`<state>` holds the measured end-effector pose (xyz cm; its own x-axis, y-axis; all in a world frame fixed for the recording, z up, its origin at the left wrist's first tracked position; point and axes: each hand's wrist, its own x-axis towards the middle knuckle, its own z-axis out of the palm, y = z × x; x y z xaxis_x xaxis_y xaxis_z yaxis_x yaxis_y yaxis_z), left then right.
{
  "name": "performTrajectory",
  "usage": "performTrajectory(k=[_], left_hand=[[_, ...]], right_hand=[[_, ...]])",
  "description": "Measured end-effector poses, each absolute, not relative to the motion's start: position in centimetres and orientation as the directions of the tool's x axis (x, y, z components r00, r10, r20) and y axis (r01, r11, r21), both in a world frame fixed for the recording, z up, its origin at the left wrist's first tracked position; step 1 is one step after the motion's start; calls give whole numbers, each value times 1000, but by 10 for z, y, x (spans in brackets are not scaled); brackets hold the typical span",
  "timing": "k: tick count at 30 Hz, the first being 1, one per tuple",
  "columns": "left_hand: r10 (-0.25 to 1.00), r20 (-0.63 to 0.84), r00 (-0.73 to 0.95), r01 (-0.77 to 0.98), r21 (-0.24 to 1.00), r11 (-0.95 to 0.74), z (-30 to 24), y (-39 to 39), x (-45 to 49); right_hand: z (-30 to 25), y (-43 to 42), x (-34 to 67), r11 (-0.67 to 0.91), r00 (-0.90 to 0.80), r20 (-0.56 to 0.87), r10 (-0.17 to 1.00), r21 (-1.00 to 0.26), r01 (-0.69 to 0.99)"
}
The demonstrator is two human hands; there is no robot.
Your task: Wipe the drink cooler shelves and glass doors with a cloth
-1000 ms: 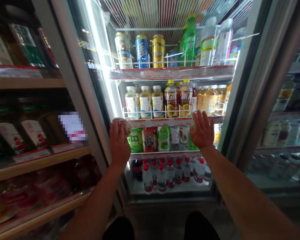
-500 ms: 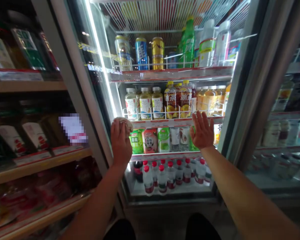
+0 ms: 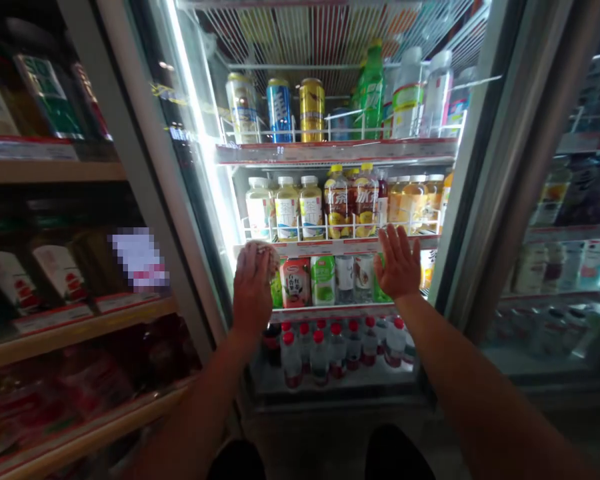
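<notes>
My left hand (image 3: 253,293) is pressed against the glass door (image 3: 200,167) of a drinks cooler, with a crumpled whitish cloth (image 3: 261,255) bunched under its fingers. Flat against the same glass, my right hand (image 3: 397,263) has its fingers stretched up and spread, holding nothing. Behind the glass, between the two hands, stand cartons and small bottles (image 3: 325,280) on the third shelf. Above them runs a row of tea and juice bottles (image 3: 330,203).
The top cooler shelf holds cans (image 3: 280,110) and a green bottle (image 3: 370,90). Red-capped water bottles (image 3: 340,340) fill the bottom shelf. Wooden shelves with packaged goods (image 3: 55,267) stand to the left. A second cooler door (image 3: 570,233) is on the right.
My left hand with the cloth has slid to the right across the glass. My right hand has stayed flat in nearly the same place. The view has shifted slightly.
</notes>
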<state>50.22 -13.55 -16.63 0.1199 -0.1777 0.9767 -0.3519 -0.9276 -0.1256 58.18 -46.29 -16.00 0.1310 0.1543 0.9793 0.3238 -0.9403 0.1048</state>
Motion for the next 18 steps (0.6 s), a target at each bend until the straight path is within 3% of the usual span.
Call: performTrajectory(k=[2,6,13,15,18], left_hand=[[-204,967,154,-388,-130,-913,-188,-142,499],[-371,895,249,-418,-246,-875,-230,-149,492],[-138,988,73,-332,-106,-937,-155,-143,506],[-158,982,103,-373,-110,-921,-167,-149,504],[-301,930,211,-413,-194,-890,-207,-161,499]], right_hand=[[-160,-463,582,-942,153,977,149,93,322],[-160,-464,582,-943,158,976,149,93,320],[-159,-464,580,-943,143,978,151,100,317],[-159,-464,580,-945,159,976,149,94,313],[-159,-464,581,-945,172,974,146,86,316]])
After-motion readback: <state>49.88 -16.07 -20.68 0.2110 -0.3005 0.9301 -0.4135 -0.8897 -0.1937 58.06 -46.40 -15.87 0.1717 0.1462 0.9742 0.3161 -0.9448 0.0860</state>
